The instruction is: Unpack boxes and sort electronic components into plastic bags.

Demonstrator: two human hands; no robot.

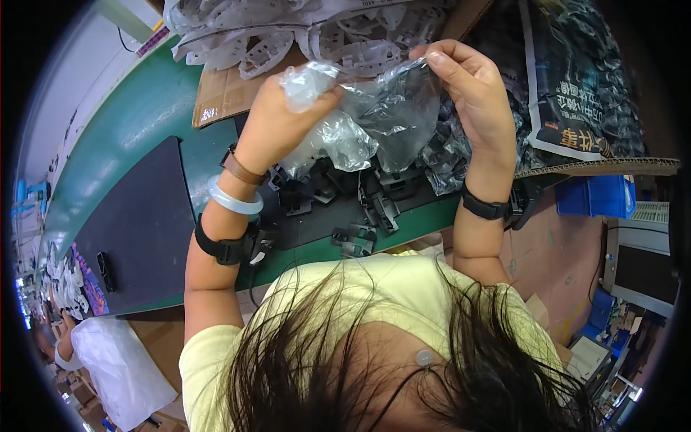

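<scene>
Green counter (129, 122), cardboard box (223, 93) of white parts.
Left hand (277, 119) and right hand (471, 86) both grip a clear plastic bag (381, 108) above black parts (345, 194).

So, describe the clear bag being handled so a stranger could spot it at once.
Start at the green workbench and go to the pile of black plastic parts on it. Above that pile, the left hand and right hand hold up the clear plastic bag. It alone is see-through and crumpled.
</scene>
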